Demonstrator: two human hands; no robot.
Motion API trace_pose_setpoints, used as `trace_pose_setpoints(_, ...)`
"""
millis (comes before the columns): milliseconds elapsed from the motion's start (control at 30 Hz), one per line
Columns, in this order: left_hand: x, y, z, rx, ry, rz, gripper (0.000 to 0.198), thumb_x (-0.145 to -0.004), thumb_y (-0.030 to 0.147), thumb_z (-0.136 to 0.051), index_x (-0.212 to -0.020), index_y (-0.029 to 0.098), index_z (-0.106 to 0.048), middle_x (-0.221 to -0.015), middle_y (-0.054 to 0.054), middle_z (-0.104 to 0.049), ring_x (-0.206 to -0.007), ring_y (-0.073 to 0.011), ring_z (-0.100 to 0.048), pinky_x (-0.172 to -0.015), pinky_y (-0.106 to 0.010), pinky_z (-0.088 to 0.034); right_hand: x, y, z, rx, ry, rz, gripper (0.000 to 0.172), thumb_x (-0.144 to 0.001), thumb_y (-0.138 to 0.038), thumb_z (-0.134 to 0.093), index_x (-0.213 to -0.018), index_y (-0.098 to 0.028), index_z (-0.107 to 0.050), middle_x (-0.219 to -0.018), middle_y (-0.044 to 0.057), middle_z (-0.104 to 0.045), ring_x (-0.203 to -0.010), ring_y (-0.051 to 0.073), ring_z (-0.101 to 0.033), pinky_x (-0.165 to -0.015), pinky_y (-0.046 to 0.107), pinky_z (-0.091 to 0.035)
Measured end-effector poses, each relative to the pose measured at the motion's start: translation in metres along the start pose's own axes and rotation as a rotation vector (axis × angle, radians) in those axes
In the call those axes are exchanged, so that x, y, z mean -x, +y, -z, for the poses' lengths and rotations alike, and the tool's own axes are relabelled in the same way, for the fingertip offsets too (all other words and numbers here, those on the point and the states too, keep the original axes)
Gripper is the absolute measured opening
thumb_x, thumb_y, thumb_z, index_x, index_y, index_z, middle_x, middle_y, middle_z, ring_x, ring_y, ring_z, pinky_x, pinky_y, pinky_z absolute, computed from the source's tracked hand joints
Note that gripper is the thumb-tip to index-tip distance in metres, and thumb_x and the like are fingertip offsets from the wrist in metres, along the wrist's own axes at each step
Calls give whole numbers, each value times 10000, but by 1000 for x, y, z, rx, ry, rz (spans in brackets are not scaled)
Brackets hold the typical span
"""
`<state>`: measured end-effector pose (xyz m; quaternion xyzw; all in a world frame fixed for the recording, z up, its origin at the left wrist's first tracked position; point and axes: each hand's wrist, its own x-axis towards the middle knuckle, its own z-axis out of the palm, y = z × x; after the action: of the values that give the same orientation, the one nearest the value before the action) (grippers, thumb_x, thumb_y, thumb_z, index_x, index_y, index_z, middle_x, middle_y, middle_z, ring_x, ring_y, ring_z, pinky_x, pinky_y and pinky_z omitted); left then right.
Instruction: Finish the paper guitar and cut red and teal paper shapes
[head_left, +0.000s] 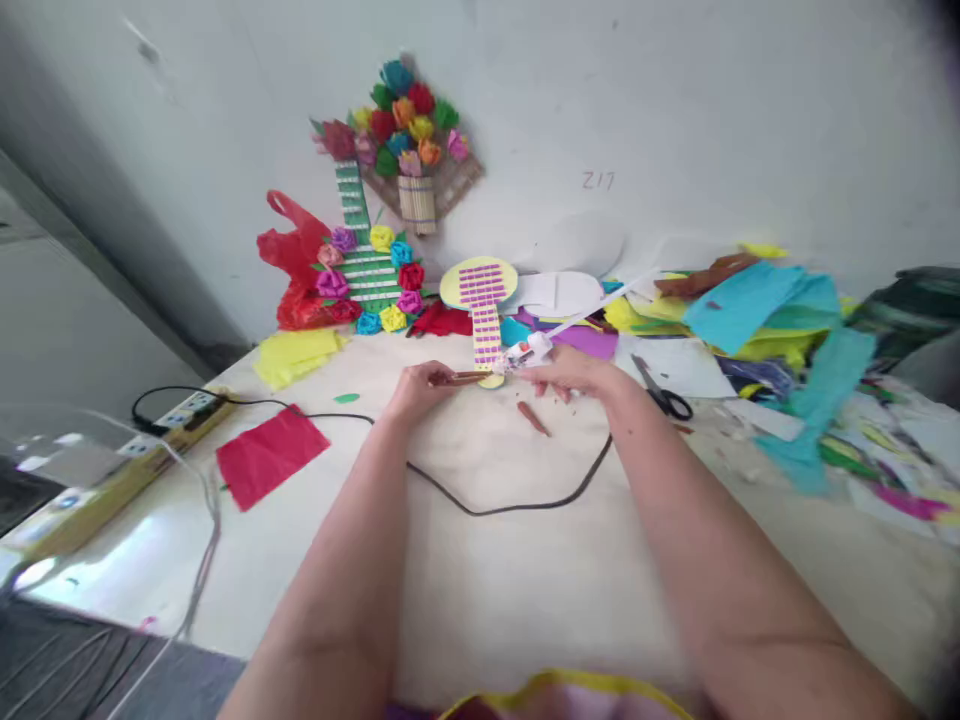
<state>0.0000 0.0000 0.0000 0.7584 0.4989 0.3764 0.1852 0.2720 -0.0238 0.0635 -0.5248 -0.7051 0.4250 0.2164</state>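
Observation:
My left hand (421, 388) pinches a thin brown strip (466, 378) whose far end reaches the foot of a yellow cutout (452, 283). Rows of purple and white pieces cover the middle of that cutout, which has a round top and a narrow stem. In my right hand (581, 374) is a white glue gun (531, 350), its nozzle close to the strip's tip. A long pale glue stick (600, 310) juts from the back of the gun. Below my right hand lies a small rolled brown piece (534, 420) on the table.
A black cord (480, 512) loops between my arms toward a power strip (180, 420). Black scissors (664, 392) and piles of coloured paper (757, 310) lie right. Red paper (271, 455) lies left. Paper-flower decorations (371, 270) and a red bag (296, 260) stand against the wall.

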Motion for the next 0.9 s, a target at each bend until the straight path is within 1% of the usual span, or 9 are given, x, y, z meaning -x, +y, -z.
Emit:
trace_pose_setpoints(133, -1, 5, -4, 25, -3, -7, 179, -615, 218, -659, -779, 149, -682, -691, -12, -661, -646, -134, -586, -634, -237, -451, -2, 1, 0, -8, 21, -8, 291, -742, -407, -666, -844, -153, -568, -579, -2, -606, -317, 39, -397, -312, 174, -357)
trace_pose_setpoints(300, -2, 8, -6, 22, 3, -38, 139, -618, 220, -655, -740, 160, -681, -677, -13, -660, -637, -136, -584, -638, -242, -464, -2, 2, 0, -21, 16, -19, 327, -724, -447, -674, -830, -154, -574, -598, 8, -626, -314, 35, -389, -316, 177, -349)
trace_pose_setpoints(500, -1, 6, -4, 18, 3, -33, 164, -616, 246, -668, -754, 161, -689, -695, -16, -669, -646, -142, -595, -654, -249, -473, 0, -2, -2, 27, 43, -64, 362, -716, -496, -665, -782, -150, -578, -606, 18, -630, -322, 36, -402, -339, 181, -359)
trace_pose_setpoints(667, 1, 7, -1, 60, -8, -17, 175, -625, 270, -662, -757, 160, -694, -726, -26, -680, -677, -154, -611, -667, -256, -484, -2, -3, -6, 60, 49, -64, 367, -727, -513, -646, -772, -155, -581, -622, 16, -627, -327, 35, -402, -337, 182, -343)
trace_pose_setpoints(767, 2, 6, 1, 57, -21, -4, 176, -627, 273, -658, -760, 164, -698, -747, -31, -688, -694, -161, -618, -681, -265, -491, -4, -2, -9, 72, 49, -60, 395, -728, -544, -628, -795, -157, -585, -642, 22, -632, -335, 37, -405, -334, 182, -325)
trace_pose_setpoints(900, 2, -1, 2, 41, -22, -6, 184, -633, 270, -652, -779, 169, -702, -765, -31, -694, -696, -161, -623, -695, -270, -494, -8, 1, -12, 61, 55, -59, 453, -701, -579, -636, -853, -156, -589, -649, 32, -636, -350, 43, -407, -348, 183, -330)
